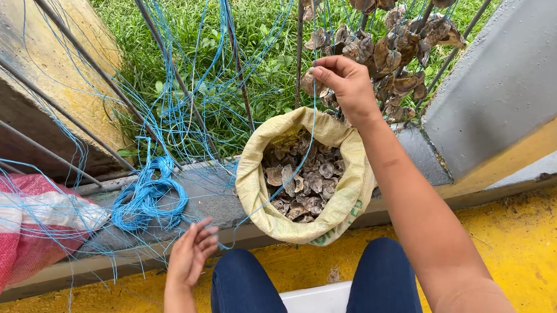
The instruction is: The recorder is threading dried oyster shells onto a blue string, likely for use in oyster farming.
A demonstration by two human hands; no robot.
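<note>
My right hand (pixel 345 81) is raised above an open yellow woven sack (pixel 254 177) full of grey-brown oyster shells (pixel 302 181). Its fingers pinch a thin blue string (pixel 314 103) next to a shell (pixel 309 82) threaded on it. The string runs down across the sack toward my left hand (pixel 191 252), which is low by my knee with its fingers apart, touching the string. Bunches of strung shells (pixel 394 46) hang from the metal bars behind my right hand.
A coil of blue string (pixel 146 200) lies on the grey concrete ledge (pixel 210 193), with many loose strands over the metal bars (pixel 177 72). A red and white sack (pixel 12 231) sits at left. Grass beyond, yellow floor (pixel 542 250) below, a concrete post (pixel 512 71) at right.
</note>
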